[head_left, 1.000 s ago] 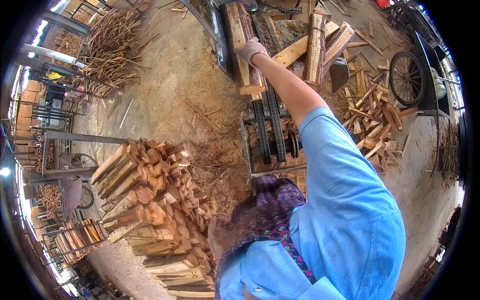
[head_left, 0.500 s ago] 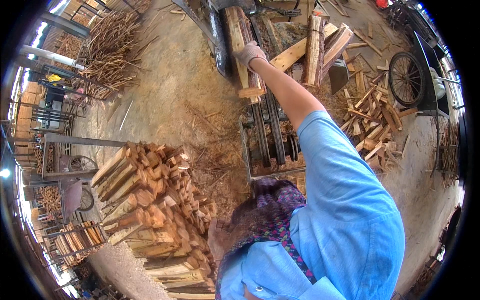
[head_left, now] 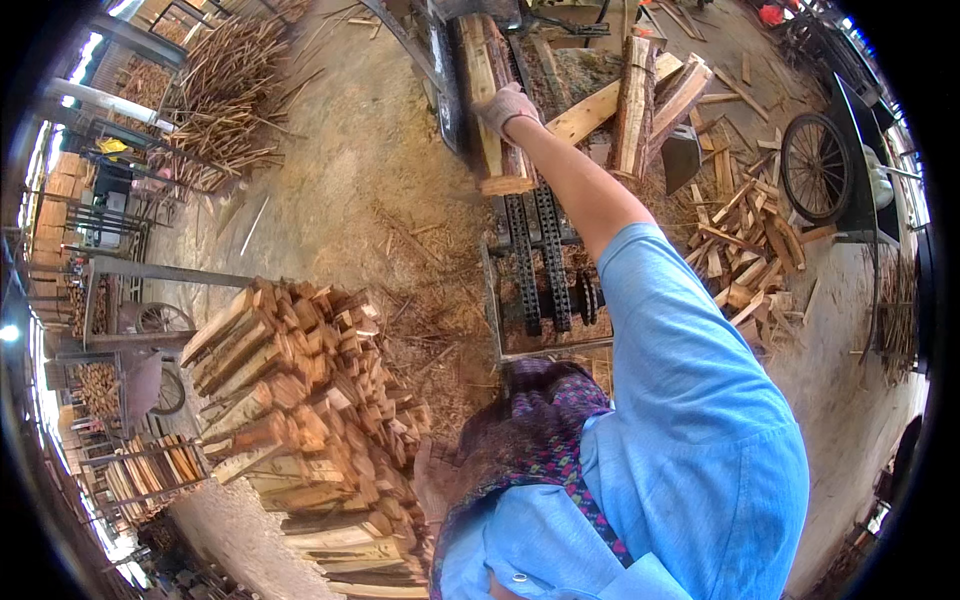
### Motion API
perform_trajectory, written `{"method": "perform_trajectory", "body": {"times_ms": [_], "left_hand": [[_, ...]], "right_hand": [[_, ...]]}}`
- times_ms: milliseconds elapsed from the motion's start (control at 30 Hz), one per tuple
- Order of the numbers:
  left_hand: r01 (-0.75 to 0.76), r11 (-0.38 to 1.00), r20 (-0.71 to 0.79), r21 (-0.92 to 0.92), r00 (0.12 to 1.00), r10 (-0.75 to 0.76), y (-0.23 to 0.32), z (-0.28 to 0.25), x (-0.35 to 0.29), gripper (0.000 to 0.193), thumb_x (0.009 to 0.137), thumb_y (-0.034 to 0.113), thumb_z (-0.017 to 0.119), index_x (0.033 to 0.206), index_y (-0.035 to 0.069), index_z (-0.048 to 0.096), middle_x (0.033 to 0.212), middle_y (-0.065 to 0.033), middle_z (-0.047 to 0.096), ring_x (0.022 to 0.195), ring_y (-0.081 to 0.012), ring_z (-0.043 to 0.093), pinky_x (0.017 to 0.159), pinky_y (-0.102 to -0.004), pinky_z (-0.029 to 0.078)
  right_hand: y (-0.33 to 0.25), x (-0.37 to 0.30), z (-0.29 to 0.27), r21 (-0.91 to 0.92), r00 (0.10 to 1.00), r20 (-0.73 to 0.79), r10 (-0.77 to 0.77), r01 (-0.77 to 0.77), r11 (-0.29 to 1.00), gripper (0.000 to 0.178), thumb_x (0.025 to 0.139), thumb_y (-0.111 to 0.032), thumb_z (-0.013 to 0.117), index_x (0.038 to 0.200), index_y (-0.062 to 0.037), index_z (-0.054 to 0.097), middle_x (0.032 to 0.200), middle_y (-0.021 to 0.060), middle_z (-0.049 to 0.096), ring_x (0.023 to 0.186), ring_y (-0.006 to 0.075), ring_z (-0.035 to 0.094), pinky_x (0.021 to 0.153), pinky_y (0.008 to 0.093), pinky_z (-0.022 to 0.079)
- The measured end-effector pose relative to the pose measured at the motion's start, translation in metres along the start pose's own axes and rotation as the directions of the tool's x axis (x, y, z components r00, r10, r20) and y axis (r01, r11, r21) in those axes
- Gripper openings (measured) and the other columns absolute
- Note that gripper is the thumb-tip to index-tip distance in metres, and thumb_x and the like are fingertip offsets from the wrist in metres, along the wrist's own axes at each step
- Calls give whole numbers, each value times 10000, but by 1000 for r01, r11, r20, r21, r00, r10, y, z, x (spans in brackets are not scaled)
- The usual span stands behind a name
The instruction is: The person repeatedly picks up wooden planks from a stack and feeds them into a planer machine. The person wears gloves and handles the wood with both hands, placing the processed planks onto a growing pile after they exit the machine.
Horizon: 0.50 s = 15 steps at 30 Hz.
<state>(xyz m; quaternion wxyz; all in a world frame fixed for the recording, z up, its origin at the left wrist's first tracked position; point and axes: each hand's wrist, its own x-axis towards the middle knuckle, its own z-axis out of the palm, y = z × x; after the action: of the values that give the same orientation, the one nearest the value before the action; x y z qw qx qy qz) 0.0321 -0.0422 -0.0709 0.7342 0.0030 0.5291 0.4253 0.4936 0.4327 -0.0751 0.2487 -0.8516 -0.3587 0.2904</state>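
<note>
My right hand (head_left: 508, 108), in a pale knitted glove, reaches far forward and grips a split log (head_left: 489, 150) from above, its fingers bent over the wood. Bark covers part of this log, and its cut end faces me. It lies lengthwise over a pair of dark drive chains (head_left: 520, 265) in a metal frame. Its far end lies up against a dark machine part (head_left: 475, 12). Low down beside the patterned apron (head_left: 535, 420), a blurred brownish shape seems to be my left hand (head_left: 437, 478); its fingers cannot be made out.
Stacked split firewood (head_left: 300, 400) stands at my left. Right of the chains lie a bark-covered log (head_left: 632, 105) and other split pieces. Beyond a metal plate (head_left: 682, 158) is a loose wood heap (head_left: 750, 240), near a spoked wheel (head_left: 816, 168). Thin sticks (head_left: 225, 95) are piled far left.
The chains, smooth and streaked before, now show distinct links. My right hand stays on the log, with little shift in either. The view has moved slightly.
</note>
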Motion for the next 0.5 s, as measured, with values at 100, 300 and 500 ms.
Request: {"method": "perform_trajectory", "body": {"times_ms": [100, 300, 500], "left_hand": [[-25, 1000, -41, -11, 999, 24, -4, -12, 5, 517, 1018, 471, 667, 1400, 129, 605, 1274, -106, 680, 1130, -315, 628, 1021, -582, 547], [-14, 1000, -149, 3, 989, 14, -4, -8, 1, 507, 1040, 458, 643, 1419, 123, 603, 1279, -98, 676, 1132, -314, 623, 1034, -578, 547], [-25, 999, -74, -22, 997, 23, -7, -37, 16, 498, 1054, 442, 625, 1426, 110, 612, 1293, -102, 677, 1175, -320, 620, 1044, -580, 544]], "right_hand": [[2, 3, -1, 0, 1000, 14, -8, 8, 1000, 1008, 916, -586, 723, 1533, 110, 332, 1500, 352, 557, 1371, 469, 598, 1135, 496, 507], [-2, 6, 1, 12, 998, 7, 69, -69, 998, 1036, 861, -581, 820, 1550, 46, 365, 1548, 250, 538, 1408, 364, 586, 1145, 460, 510], [-2, 7, 3, -14, 999, -14, 34, -34, 999, 1025, 871, -590, 812, 1550, 38, 371, 1551, 242, 536, 1403, 363, 591, 1136, 463, 518]]}}
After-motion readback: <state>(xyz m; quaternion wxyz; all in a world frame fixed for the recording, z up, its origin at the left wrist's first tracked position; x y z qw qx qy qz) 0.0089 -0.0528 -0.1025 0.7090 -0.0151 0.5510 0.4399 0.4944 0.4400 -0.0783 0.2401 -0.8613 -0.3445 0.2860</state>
